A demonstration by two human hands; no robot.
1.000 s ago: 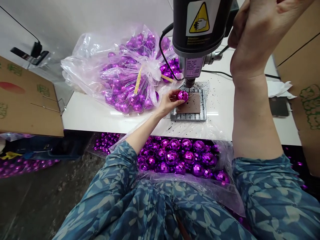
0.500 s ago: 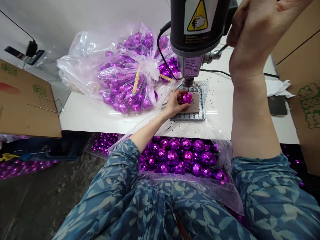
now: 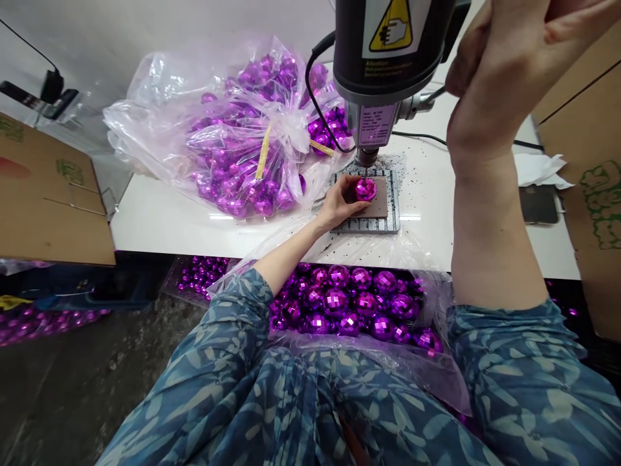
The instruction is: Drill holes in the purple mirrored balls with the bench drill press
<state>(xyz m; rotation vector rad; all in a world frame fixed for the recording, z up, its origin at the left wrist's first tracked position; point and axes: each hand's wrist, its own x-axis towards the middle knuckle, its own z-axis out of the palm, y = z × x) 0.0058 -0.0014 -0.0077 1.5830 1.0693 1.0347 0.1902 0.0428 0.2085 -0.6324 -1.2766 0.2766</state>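
A shiny magenta faceted ball (image 3: pixel 365 189) sits on a flat brown pad (image 3: pixel 381 202) over the grey slotted base plate (image 3: pixel 394 223) of a drill press (image 3: pixel 388 58). My left hand (image 3: pixel 342 199) grips the ball from its left side, thumb and fingers around it. The drill's chuck (image 3: pixel 366 156) is right above, and its thin bit reaches down to the ball's top. At the upper right, my right hand (image 3: pixel 509 71) is closed around the press's lever (image 3: pixel 434 94), whose end is hidden in the fingers.
Tied clear bags of purple balls (image 3: pixel 242 149) lie left of the press. An open bag of balls (image 3: pixel 349 304) is below the table edge (image 3: pixel 189 249). Cardboard boxes (image 3: pixel 53 194) flank the table. A phone (image 3: pixel 539 204) and white tissue (image 3: pixel 541 169) lie at right; a black cable crosses behind.
The ball has shifted slightly right under the chuck, and the bit now meets its top. My left hand's fingers have moved slightly with it. The view has shifted a little.
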